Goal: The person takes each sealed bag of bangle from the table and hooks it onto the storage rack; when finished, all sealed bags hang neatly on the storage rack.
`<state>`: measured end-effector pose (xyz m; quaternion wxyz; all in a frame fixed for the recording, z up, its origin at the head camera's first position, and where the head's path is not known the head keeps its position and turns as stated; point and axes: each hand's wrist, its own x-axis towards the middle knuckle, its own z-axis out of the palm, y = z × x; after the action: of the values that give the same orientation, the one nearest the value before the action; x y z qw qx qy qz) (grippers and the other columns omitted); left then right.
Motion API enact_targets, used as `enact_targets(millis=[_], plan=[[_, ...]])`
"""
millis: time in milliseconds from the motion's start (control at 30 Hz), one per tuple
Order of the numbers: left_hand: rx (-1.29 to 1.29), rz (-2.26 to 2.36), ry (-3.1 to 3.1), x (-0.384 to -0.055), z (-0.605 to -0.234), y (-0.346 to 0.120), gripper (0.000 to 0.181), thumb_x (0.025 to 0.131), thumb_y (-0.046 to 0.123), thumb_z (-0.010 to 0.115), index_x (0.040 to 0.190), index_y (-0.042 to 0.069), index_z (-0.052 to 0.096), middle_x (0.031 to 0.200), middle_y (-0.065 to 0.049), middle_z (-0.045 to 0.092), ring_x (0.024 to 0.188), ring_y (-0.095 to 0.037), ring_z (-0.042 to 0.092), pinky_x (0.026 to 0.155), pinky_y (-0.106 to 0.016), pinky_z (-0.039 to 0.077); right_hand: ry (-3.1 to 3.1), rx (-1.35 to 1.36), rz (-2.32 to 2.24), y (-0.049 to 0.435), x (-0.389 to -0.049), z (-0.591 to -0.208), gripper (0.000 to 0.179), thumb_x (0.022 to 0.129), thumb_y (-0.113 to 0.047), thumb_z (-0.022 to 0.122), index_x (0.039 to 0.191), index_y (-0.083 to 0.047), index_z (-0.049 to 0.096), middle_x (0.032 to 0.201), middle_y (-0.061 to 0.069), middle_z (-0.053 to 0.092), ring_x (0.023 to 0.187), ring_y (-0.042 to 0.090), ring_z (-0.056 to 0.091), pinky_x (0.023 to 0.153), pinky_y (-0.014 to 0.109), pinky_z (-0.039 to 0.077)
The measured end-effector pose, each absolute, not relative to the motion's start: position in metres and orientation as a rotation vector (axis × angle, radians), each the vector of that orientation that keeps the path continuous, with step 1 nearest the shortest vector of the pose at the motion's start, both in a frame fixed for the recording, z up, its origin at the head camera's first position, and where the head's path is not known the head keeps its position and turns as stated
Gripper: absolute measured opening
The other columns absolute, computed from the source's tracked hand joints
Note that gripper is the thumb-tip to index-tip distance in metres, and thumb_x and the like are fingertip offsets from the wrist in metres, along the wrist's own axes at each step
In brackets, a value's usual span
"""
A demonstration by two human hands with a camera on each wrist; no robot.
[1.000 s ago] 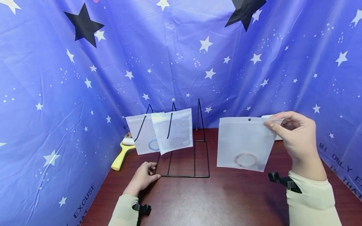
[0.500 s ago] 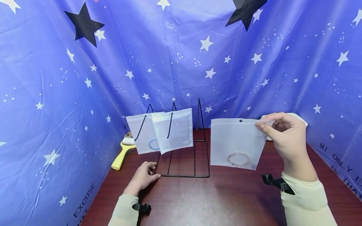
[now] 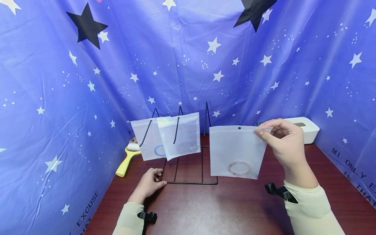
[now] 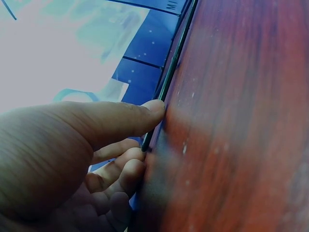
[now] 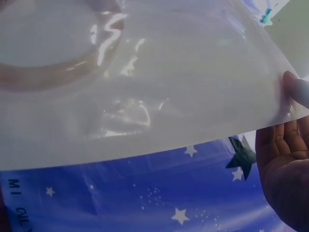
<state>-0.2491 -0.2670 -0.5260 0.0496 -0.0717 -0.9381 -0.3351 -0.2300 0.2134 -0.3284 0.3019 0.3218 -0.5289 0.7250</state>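
Note:
My right hand (image 3: 283,138) pinches the top right corner of a translucent zip bag (image 3: 229,147). A pale pinkish ring (image 3: 239,168) shows inside it, and a small hanging hole sits in its top edge. My left hand (image 3: 148,182) holds the near left corner of a black wire display rack (image 3: 191,183); in the left wrist view the thumb (image 4: 120,116) lies on the wire. Two bags hang on the rack's hooks: a left bag (image 3: 147,137) with a blue ring (image 3: 160,150), and a middle bag (image 3: 185,133) overlapping it. The right hook is partly hidden behind the held bag.
A yellow-handled lint roller (image 3: 124,164) lies left of the rack. The white box (image 3: 311,132) with an opening in its top stands at the back right. Starry blue curtains (image 3: 191,65) enclose the dark red wooden table (image 3: 211,209).
My right hand has carried the zip bag leftward, so it overlaps the rack's right side in the view. More of the white box is uncovered. My left hand has stayed put.

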Motion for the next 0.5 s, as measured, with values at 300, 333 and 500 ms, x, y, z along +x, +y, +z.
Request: enact_targets(millis=[300, 333, 500], plan=[[-0.228, -0.987, -2.857, -0.246, -0.523, -0.264, 0.054, 0.082, 0.018, 0.092, 0.129, 0.005, 0.07, 0.102, 0.001, 0.061, 0.082, -0.011, 0.057, 0.077, -0.035, 0.052, -1.49, 0.804, 1.888, 0.198, -0.23, -0.333, 0.019, 0.076, 0.032, 0.071, 0.091, 0.022, 0.065, 0.088, 0.016, 0.075, 0.066, 0.015, 0.066, 0.059, 0.021, 0.051], [-0.233, -0.983, -2.853, -0.245, -0.522, -0.263, 0.054, 0.082, 0.019, 0.092, 0.13, 0.005, 0.07, 0.102, 0.001, 0.061, 0.082, -0.012, 0.058, 0.077, -0.036, 0.052, -1.497, 0.804, 1.884, 0.197, -0.23, -0.334, 0.019, 0.076, 0.032, 0.072, 0.091, 0.022, 0.066, 0.088, 0.016, 0.075, 0.065, 0.015, 0.066, 0.059, 0.021, 0.051], [-0.271, -1.011, -2.805, -0.242, -0.517, -0.257, 0.051, 0.084, 0.02, 0.09, 0.129, 0.006, 0.07, 0.103, -0.001, 0.062, 0.084, -0.015, 0.061, 0.077, -0.036, 0.052, -1.504, 0.817, 1.885, 0.19, -0.23, -0.336, 0.02, 0.076, 0.032, 0.071, 0.091, 0.02, 0.066, 0.088, 0.014, 0.076, 0.066, 0.015, 0.067, 0.059, 0.021, 0.051]])
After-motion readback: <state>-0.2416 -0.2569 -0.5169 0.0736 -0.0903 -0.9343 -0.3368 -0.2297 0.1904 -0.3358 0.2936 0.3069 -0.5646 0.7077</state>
